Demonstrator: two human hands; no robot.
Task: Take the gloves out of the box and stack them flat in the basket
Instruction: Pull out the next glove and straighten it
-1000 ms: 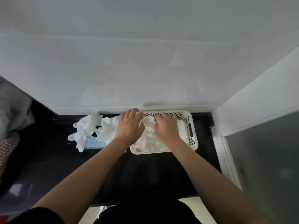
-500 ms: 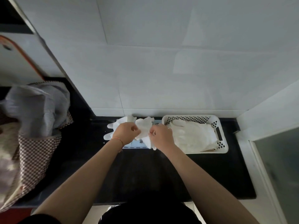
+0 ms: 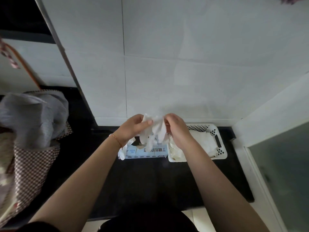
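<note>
A dark bench [image 3: 150, 181] runs to a white tiled wall [image 3: 167, 81]. At far left stands a checked bag [image 3: 28, 161] under grey cloth. On the bench's far side lies the glove box [image 3: 147, 152], with the white perforated basket [image 3: 220, 146] just right of it, holding flat white gloves [image 3: 203, 143]. Above the box, the left hand [image 3: 133, 127] and right hand [image 3: 175, 129] each pinch one crumpled, dangling white glove [image 3: 157, 129].
</note>
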